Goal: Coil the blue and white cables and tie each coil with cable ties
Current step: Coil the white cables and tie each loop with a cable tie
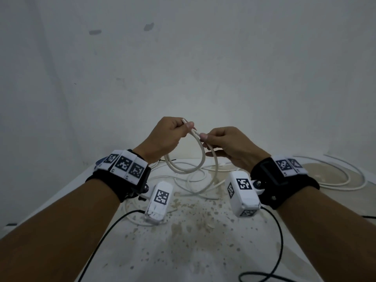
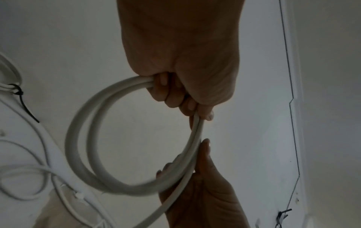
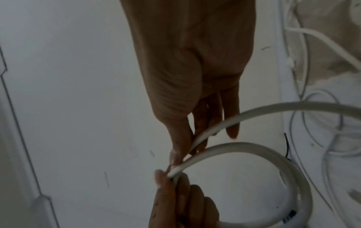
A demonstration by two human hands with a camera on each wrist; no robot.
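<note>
Presently both hands are raised above the table, working the white cable. The left hand is closed in a fist around the top of a two-turn loop, with the cable's cut end projecting just past its thumb. The right hand pinches the next run of cable between thumb and forefinger, close beside the left thumb; its remaining fingers are extended and only loosely bent. The loop hangs below both hands, clear of the table in the head view. The rest of the cable trails down into a loose tangle of white cable on the stained tabletop. A black cable tie binds a white bundle at the left wrist view's edge.
</note>
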